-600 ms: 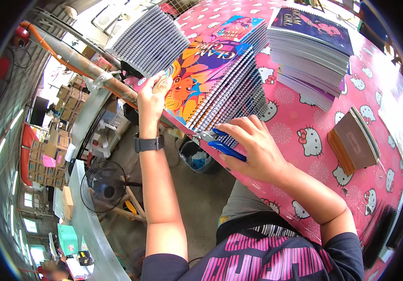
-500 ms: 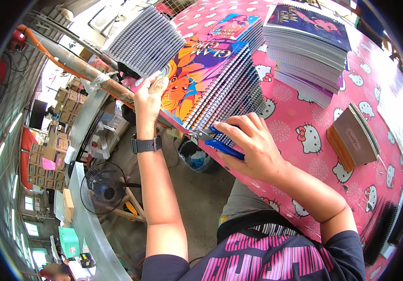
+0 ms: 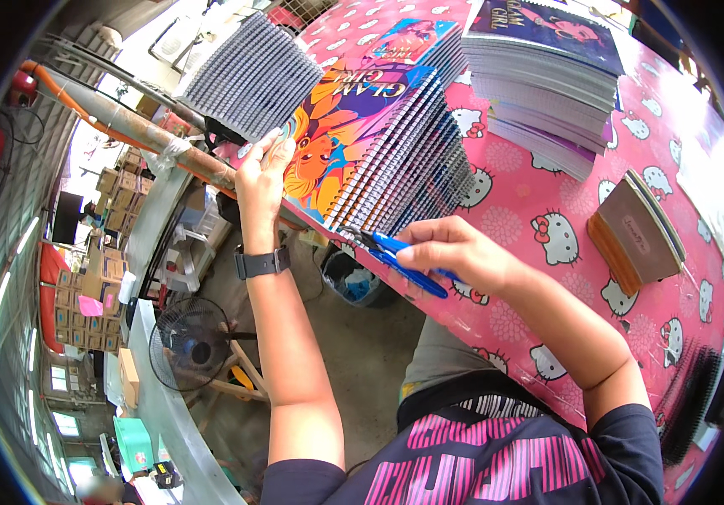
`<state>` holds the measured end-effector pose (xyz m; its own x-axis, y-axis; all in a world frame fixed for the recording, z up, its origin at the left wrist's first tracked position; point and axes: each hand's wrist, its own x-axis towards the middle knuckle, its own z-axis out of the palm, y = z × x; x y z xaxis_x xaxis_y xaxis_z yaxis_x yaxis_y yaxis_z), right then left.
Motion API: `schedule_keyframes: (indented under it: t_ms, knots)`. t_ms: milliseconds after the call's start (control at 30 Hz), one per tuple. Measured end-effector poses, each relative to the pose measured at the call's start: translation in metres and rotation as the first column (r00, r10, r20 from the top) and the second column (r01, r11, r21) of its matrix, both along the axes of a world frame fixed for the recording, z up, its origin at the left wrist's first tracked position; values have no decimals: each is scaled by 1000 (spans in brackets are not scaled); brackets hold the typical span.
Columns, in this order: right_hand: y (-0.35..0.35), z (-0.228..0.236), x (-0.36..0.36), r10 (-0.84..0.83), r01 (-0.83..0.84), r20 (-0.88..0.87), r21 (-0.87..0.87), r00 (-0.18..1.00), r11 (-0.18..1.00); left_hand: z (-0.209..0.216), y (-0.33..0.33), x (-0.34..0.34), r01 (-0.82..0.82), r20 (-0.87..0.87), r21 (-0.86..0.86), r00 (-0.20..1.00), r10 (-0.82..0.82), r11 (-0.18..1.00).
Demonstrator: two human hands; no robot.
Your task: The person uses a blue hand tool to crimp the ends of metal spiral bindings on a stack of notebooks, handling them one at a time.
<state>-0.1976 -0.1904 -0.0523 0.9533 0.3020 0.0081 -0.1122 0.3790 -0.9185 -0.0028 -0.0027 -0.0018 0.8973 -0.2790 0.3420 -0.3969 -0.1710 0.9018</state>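
A spiral notebook [image 3: 320,164] with a bright illustrated cover lies on top of a stack, its coil side turned toward my right. My left hand [image 3: 259,172], wearing a dark watch, grips the notebook's left edge with the thumb on the cover. In my right hand [image 3: 463,252] is a pair of blue-handled pliers [image 3: 421,281]. Their metal jaws are at the near end of the coils, by the notebook's lower corner; whether they touch a wire I cannot tell. Several coil bindings [image 3: 412,172] fan down the side of the stack beneath.
Another coil-bound stack [image 3: 252,76] stands at the far left, and a taller notebook stack [image 3: 539,88] at the far right. A brown stamp-like block [image 3: 636,236] and a black brush [image 3: 689,404] lie on the pink table cover [image 3: 505,227]. Below are a bin [image 3: 354,278] and a fan [image 3: 189,343].
My right hand has shifted its hold on the pliers, and the handles now slant further down to the right. The left hand keeps its grip; the whole view has shifted slightly.
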Motion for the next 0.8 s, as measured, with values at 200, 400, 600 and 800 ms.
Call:
schedule_keyframes:
  t_ms: [200,400,600,800]
  knots:
    - [8,-4,-8,-91,857,880,-425,467,292,2,-1,0,-14,6,20,1000,14,1000]
    - [5,-19,2,-188,715,807,-357,561,602,2,-3,0,-7,-10,-30,1000,7,1000]
    - [10,-17,-5,-227,371,382,-362,896,855,0,-3,-1,-8,15,-6,1000,8,1000]
    - [6,-17,-2,-87,856,893,-390,441,341,0,0,3,-3,8,-13,1000,3,1000]
